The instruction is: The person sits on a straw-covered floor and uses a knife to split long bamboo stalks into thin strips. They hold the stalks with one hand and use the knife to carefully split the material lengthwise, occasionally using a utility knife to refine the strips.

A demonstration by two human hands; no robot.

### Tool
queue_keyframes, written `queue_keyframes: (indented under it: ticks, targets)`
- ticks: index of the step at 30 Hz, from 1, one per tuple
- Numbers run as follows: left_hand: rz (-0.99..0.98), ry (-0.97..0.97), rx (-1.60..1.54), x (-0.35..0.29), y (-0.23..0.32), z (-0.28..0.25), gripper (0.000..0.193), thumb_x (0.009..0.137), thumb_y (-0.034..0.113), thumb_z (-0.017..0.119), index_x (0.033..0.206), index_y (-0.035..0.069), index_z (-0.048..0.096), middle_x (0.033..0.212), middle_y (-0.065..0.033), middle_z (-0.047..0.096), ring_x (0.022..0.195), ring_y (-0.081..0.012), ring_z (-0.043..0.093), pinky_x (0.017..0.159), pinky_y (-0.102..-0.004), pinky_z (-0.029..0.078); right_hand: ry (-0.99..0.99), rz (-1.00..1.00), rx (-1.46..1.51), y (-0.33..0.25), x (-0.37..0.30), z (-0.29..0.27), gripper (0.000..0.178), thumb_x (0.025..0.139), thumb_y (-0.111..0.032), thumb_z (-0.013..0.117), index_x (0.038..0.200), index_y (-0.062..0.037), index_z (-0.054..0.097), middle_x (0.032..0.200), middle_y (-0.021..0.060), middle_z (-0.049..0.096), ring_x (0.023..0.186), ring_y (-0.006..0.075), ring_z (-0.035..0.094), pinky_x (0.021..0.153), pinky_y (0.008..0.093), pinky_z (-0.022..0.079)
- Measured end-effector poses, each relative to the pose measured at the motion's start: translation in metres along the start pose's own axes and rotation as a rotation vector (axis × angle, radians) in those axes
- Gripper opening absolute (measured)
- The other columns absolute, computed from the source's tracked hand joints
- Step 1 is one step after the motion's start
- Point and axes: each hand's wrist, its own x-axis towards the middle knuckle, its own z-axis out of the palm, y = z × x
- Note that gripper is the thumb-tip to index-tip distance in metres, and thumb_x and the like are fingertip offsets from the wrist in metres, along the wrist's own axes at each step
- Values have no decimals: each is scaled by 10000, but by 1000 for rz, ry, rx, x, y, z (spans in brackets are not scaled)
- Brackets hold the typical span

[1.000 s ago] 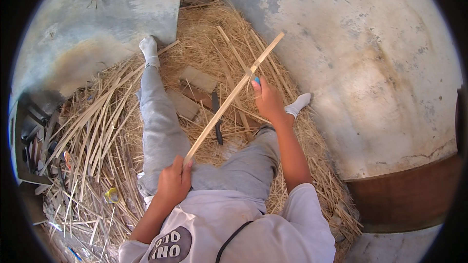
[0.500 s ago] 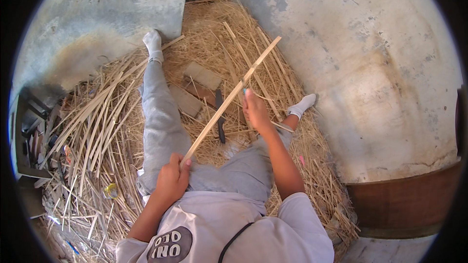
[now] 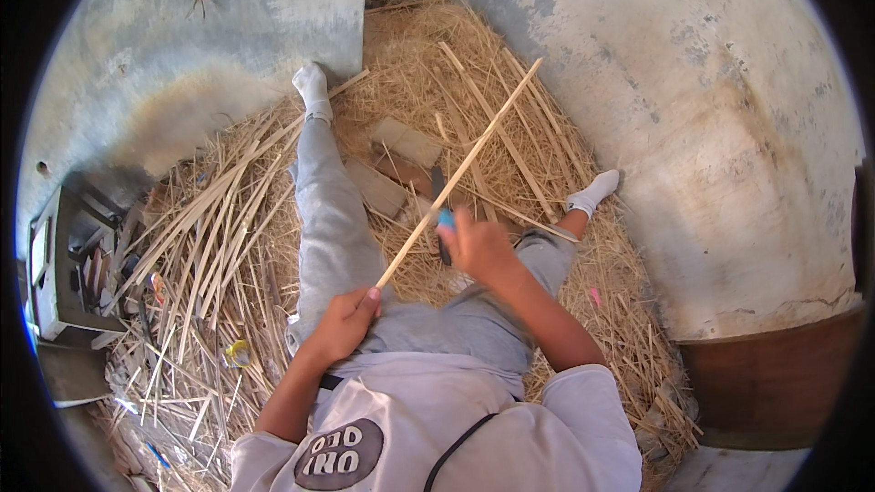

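My left hand (image 3: pixel 346 321), closed near my lap, grips the lower end of a long pale bamboo or wood strip (image 3: pixel 489 134). The strip slants up and away to the right. My right hand (image 3: pixel 480 244) is closed round a small blue-handled knife (image 3: pixel 446 218), partly hidden by the fingers. Its blurred blade is at the strip's lower half, and I cannot tell whether it touches. Beyond the strip a dark knife (image 3: pixel 437 184) lies on the shavings between my legs, partly covered by the strip and my right hand.
Flat wooden blocks (image 3: pixel 406 141) lie between my outstretched legs. Loose strips (image 3: pixel 223 228) are heaped on the left beside a wooden frame (image 3: pixel 68 264). Shavings (image 3: pixel 419 46) cover the floor. Worn walls rise ahead and right, with a brown board (image 3: pixel 775 378) low at right.
My right hand and the blue-handled knife have moved down the strip toward my left hand. The strip now looks narrower, as if turned edge-on. The whole view has shifted slightly.
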Motion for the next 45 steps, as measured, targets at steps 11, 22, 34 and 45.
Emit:
queue_keyframes:
  ticks: [11, 22, 34, 45]
  targets:
    - [-142, -89, -324, -10, 5, 2, 437, 1083, 372, 416, 793, 62, 521, 640, 26, 428, 572, -86, 385, 547, -270, 353, -232, 143, -66, 14, 5, -39, 451, 1057, -423, 407, 1002, 11, 514, 558, 151, 563, 474, 333, 583, 463, 453, 451]
    - [-132, -159, -226, -21, 5, -3, 446, 1086, 398, 406, 771, 93, 487, 644, 60, 396, 555, -65, 326, 517, -253, 310, 0, 307, -78, 54, 32, -53, 487, 1072, -431, 337, 941, -6, 537, 574, 180, 566, 541, 395, 604, 531, 502, 470]
    - [-117, -138, -330, -19, 4, -2, 448, 1072, 453, 421, 786, 112, 469, 656, 64, 374, 540, -52, 303, 474, -235, 263, -185, -80, -38, -20, 7, -36, 404, 1034, -380, 493, 891, -7, 558, 574, 186, 587, 510, 390, 605, 484, 481, 475]
    - [-67, -14, -101, -18, -2, 7, 419, 1065, 347, 466, 829, 8, 537, 629, -46, 505, 595, -147, 459, 586, -334, 416, -191, 28, -116, -15, 10, -34, 441, 1053, -406, 435, 908, -9, 563, 520, 151, 557, 471, 371, 601, 444, 462, 454]
